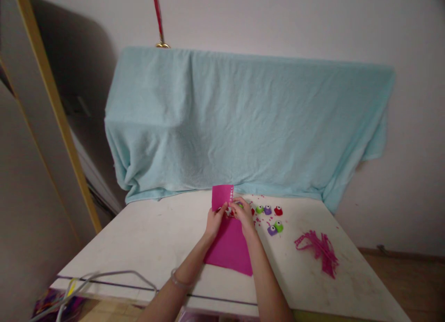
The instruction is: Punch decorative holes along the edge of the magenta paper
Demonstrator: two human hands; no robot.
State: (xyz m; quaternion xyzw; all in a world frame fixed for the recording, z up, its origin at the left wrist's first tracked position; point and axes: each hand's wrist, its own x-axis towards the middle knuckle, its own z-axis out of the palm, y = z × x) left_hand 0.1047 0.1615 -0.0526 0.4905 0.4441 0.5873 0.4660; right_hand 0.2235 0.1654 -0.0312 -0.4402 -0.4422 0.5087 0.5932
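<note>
A sheet of magenta paper [229,245] lies on the white table [156,238], its far end lifted upright with a row of small punched holes along the right edge. My left hand [214,218] pinches the paper's left side. My right hand [242,214] presses a small paper punch [230,211] against the paper's edge; the punch is mostly hidden between my fingers. Both hands meet at the middle of the sheet.
Several small punches, green [259,209], purple [271,230] and red [278,211], sit just right of my hands among paper dots. A pile of magenta paper strips [321,250] lies farther right. A light blue towel [243,123] drapes something behind the table. A wire hanger [104,280] rests at the near left edge.
</note>
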